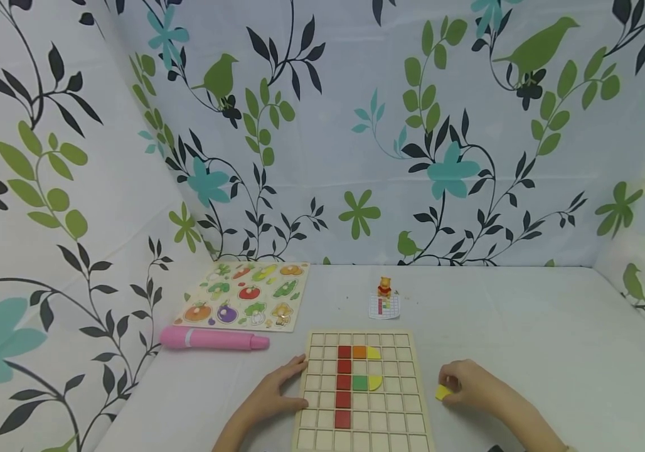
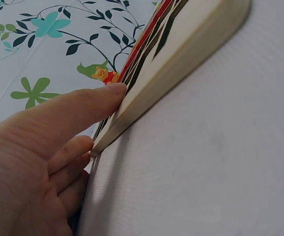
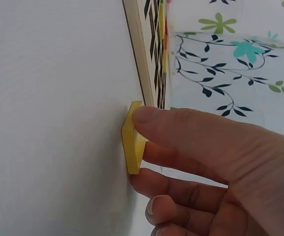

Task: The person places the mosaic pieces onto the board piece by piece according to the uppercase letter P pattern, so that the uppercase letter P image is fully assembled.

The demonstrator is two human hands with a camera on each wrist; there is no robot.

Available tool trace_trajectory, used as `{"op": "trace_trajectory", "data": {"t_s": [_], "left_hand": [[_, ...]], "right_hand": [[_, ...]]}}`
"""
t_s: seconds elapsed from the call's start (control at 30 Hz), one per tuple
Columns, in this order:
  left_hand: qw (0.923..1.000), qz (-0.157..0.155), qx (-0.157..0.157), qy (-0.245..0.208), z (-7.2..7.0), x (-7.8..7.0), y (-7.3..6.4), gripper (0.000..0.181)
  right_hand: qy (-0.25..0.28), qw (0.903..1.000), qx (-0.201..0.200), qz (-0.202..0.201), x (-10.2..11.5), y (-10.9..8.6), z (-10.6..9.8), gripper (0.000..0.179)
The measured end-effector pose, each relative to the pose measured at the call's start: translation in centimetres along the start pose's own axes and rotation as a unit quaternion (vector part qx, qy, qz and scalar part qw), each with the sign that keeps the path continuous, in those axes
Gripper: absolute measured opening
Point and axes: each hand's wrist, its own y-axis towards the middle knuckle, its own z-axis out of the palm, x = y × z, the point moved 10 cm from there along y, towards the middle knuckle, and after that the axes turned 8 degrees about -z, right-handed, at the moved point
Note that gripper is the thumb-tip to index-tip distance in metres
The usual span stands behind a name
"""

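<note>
A wooden grid board (image 1: 322,433) lies on the table, its cells partly filled. Several red squares (image 1: 344,399) form one column. Beside them, an orange square (image 1: 359,352) and a yellow piece (image 1: 374,353) sit in an upper row; a green square (image 1: 359,383) and a rounded yellow piece (image 1: 375,382) sit lower. My left hand (image 1: 271,392) rests against the board's left edge, thumb and fingertips touching it, as the left wrist view shows too. Right of the board, my right hand (image 1: 477,386) pinches a flat yellow piece (image 3: 128,140) with angled edges, just above the table or touching it.
Behind the board, a small bear figurine (image 1: 384,287) stands at a little pattern card (image 1: 384,307). A vegetable picture puzzle board (image 1: 268,292) and a pink marker-shaped object (image 1: 215,339) lie at the back left. Printed curtains (image 1: 322,144) close off the table's back and sides.
</note>
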Motion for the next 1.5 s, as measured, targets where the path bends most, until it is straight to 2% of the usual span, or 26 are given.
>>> {"op": "trace_trajectory", "data": {"t_s": [0.17,0.3,0.37,0.53,0.7,0.8,1.0,1.1,1.33,1.5], "left_hand": [[0.9999,0.008,-0.001,-0.01,-0.1,-0.2,0.0,0.073],[0.9999,0.008,-0.002,-0.012,-0.1,-0.4,-0.1,0.072],[0.9999,0.004,0.001,-0.015,-0.3,-1.2,-0.4,0.071],[0.9999,0.001,0.005,-0.016,-0.8,-3.2,-1.0,0.068],[0.9998,0.0,0.011,-0.02,-0.9,-3.7,-1.2,0.067],[0.9998,0.001,0.008,-0.02,-0.8,-3.0,-1.0,0.068],[1.0,0.002,-0.003,0.005,0.0,-0.3,-0.2,0.071],[1.0,0.002,-0.001,0.002,0.1,0.2,0.0,0.072],[1.0,0.002,-0.001,0.002,0.0,-0.2,-0.1,0.071],[0.9999,0.004,0.0,-0.01,-0.5,-2.2,-0.7,0.068]], "right_hand": [[-0.006,1.0,0.0,0.004,0.1,0.0,0.0,0.024],[-0.013,0.9996,-0.004,0.023,-0.1,0.1,0.0,0.027],[-0.019,0.9994,-0.009,0.027,-0.2,0.2,-0.1,0.027],[-0.033,0.9992,-0.022,-0.004,0.4,0.2,-0.3,0.025],[-0.034,0.999,-0.025,-0.017,0.6,0.3,-0.2,0.022],[-0.034,0.999,-0.025,-0.014,0.6,0.4,-0.1,0.021],[-0.04,0.9989,-0.026,-0.007,0.8,0.5,-0.2,0.02],[-0.044,0.9986,-0.027,-0.011,1.0,0.6,-0.3,0.019],[-0.047,0.9974,-0.041,-0.035,1.6,0.9,-0.5,0.022],[-0.039,0.9964,-0.054,-0.052,2.0,1.1,-0.8,0.023]]}}
